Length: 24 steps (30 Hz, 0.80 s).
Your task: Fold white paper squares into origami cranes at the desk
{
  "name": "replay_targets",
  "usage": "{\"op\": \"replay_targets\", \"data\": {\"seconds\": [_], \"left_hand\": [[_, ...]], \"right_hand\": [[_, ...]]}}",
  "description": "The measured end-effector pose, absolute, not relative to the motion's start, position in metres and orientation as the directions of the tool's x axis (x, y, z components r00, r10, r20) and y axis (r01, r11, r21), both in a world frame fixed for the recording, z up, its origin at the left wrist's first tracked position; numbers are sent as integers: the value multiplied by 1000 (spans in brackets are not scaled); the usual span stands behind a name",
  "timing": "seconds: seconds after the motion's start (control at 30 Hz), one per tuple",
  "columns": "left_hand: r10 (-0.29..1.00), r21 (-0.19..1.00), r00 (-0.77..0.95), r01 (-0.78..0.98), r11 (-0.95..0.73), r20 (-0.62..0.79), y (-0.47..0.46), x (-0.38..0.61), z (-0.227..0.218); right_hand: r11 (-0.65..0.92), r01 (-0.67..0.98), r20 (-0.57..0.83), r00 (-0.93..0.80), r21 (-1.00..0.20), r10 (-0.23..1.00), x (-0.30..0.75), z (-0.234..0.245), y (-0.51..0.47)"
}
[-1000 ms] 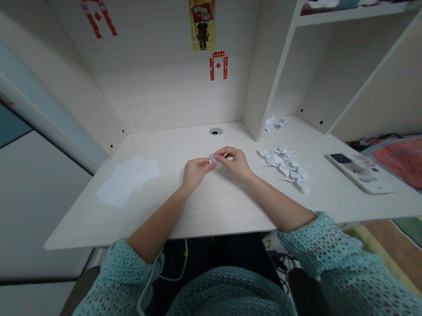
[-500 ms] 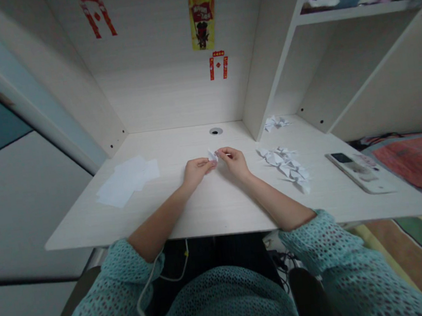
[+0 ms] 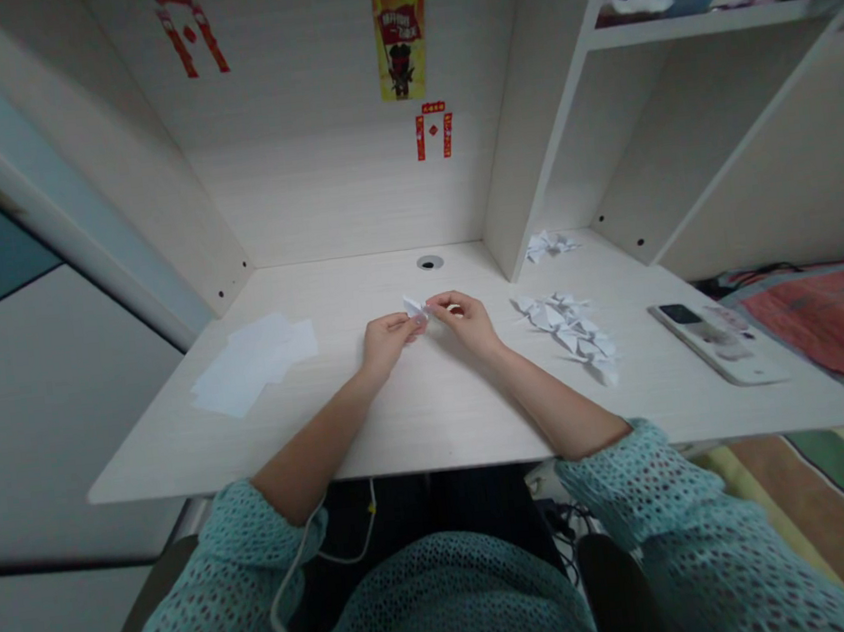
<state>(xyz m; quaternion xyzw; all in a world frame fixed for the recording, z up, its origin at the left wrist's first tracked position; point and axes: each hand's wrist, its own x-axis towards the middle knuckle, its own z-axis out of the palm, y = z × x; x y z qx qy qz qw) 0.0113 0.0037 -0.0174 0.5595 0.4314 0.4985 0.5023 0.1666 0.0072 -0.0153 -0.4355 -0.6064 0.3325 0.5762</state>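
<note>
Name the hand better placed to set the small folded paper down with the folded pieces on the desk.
Right. The right hand already pinches the small folded paper, and the pile of folded pieces lies on its side; the left hand would have to cross over.

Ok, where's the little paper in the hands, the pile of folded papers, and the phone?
little folded paper (image 3: 414, 307), head view, its white tip.
pile of folded papers (image 3: 570, 331), head view, pile's middle.
phone (image 3: 719, 343), head view, middle of its face.

matt white paper piece (image 3: 413, 307).
</note>
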Motion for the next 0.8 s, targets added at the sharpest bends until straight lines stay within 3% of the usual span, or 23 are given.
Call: {"op": "replay_targets", "data": {"seconds": [0.3, 0.53, 0.8], "left_hand": [[986, 993, 121, -33, -111, 114, 4, 12, -14], [989, 993, 108, -76, -93, 100, 5, 12, -19], [994, 993, 67, -87, -75, 81, -1, 17, -15]], "right_hand": [[531, 391, 564, -34, -752, 825, 170, -17, 5], [556, 491, 602, -78, -671, 795, 166, -21, 5], [515, 471, 582, -5, -716, 813, 161, -30, 8]]}}
